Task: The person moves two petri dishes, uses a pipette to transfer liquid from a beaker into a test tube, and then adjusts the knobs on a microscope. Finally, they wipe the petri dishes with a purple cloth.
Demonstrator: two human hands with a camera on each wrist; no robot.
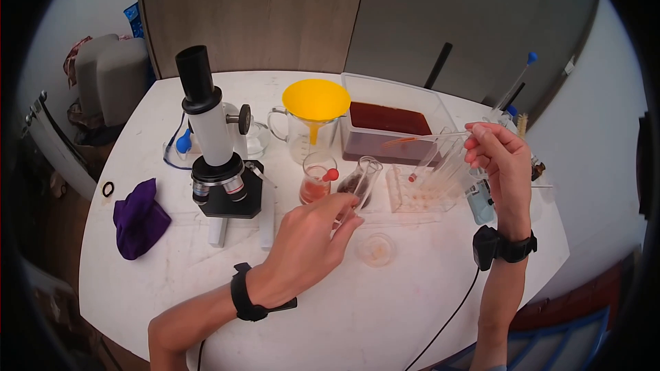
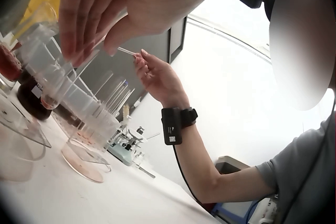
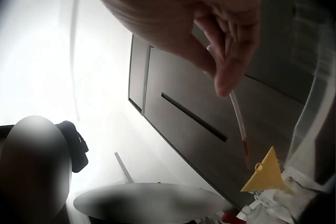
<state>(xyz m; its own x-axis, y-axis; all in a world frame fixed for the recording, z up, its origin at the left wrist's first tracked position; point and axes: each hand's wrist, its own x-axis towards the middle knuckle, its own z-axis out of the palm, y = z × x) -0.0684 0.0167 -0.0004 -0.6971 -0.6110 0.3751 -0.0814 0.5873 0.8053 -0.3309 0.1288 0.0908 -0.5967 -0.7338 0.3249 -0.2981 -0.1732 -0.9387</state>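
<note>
My left hand (image 1: 302,247) pinches a clear test tube (image 2: 55,95) in front of a conical flask (image 1: 354,184) with dark contents. To the right, my raised right hand (image 1: 500,154) pinches one end of a thin clear tube (image 1: 443,137). Red-orange colour shows in the far end of that tube, which points left across the tub. Beside the flask, a glass beaker (image 1: 315,191) holds red liquid, and a red bulb (image 1: 331,174) overlaps its rim. Below the right hand stands a clear test tube rack (image 1: 405,199) with several tubes. A petri dish (image 1: 377,249) lies in front.
At left stands a microscope (image 1: 213,130), with a purple cloth (image 1: 141,218) beside it. A yellow funnel (image 1: 316,99) sits in a glass jug (image 1: 297,148). Behind the rack is a plastic tub (image 1: 440,106) of dark red liquid. A light-blue device (image 1: 480,206) lies at right.
</note>
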